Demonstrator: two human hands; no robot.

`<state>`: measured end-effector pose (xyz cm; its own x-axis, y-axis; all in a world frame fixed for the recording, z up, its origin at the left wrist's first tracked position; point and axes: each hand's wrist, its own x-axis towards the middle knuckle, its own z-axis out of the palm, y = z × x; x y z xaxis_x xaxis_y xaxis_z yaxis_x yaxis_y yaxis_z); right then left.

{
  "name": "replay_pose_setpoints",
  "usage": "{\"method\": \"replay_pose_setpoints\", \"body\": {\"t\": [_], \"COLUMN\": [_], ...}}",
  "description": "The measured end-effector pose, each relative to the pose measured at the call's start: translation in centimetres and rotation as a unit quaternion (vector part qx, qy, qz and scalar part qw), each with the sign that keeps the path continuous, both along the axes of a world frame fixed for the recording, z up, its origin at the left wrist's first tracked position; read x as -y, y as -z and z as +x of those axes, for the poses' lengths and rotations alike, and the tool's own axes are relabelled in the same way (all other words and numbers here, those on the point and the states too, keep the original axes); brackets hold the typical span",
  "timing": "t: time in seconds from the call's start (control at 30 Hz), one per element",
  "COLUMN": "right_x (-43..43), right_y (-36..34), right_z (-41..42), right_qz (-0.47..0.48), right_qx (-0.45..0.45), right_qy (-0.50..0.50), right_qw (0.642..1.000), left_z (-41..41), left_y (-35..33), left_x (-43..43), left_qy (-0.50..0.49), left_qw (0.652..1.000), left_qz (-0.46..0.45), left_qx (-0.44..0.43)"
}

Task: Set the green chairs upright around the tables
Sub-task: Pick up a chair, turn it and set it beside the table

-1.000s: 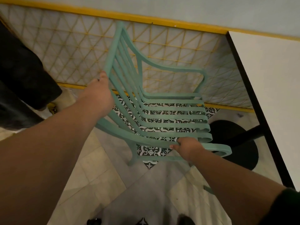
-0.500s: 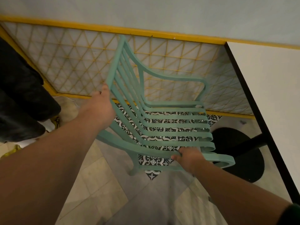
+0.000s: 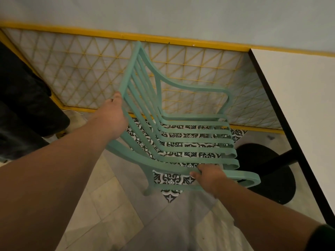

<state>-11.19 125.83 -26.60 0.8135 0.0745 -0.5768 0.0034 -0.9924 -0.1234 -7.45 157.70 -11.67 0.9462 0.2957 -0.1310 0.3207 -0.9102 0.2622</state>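
Observation:
A green slatted armchair (image 3: 183, 140) stands in the middle of the view, seat up, its open front facing right toward a white table (image 3: 297, 109). My left hand (image 3: 113, 117) grips the near side rail of the chair's backrest. My right hand (image 3: 211, 176) is closed around the near armrest, just behind its rounded front end. One front leg shows below the armrest; whether the legs touch the floor I cannot tell. The other legs are hidden under the seat.
The table's black round base (image 3: 268, 171) sits on the floor just right of the chair. A yellow lattice panel (image 3: 87, 69) lines the wall behind. A dark shape, apparently a person's clothing (image 3: 23, 98), is at the left. Patterned and plain floor tiles lie below.
The chair sits slightly lower in the view than before, with both hands keeping the same grips. The dark shape at left has shifted a little.

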Motion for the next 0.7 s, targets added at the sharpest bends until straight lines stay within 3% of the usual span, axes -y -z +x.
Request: {"method": "replay_pose_setpoints", "body": {"t": [0.13,0.27,0.47,0.7], "right_x": [0.3,-0.4,-3.0,-4.7], "right_y": [-1.7,-7.8,-21.0,-32.4], "right_z": [-1.1,-3.3,-7.2,-10.0], "right_qz": [0.112,0.270,0.318,0.343], "right_qx": [-0.025,-0.013,0.061,0.118], "right_qy": [0.087,0.207,0.189,0.133], "right_qw": [0.990,0.940,0.927,0.922], "left_z": [-1.5,-5.7,-11.1,-12.9], "left_y": [-0.9,-3.6,-12.0,-21.0], "left_x": [0.1,-0.6,-2.7,-3.6], "left_qy": [0.001,0.035,0.190,0.225], "left_qw": [0.994,0.979,0.975,0.971], "left_qz": [-0.030,-0.143,-0.072,-0.016], "left_qx": [0.105,0.141,0.091,0.081]}}
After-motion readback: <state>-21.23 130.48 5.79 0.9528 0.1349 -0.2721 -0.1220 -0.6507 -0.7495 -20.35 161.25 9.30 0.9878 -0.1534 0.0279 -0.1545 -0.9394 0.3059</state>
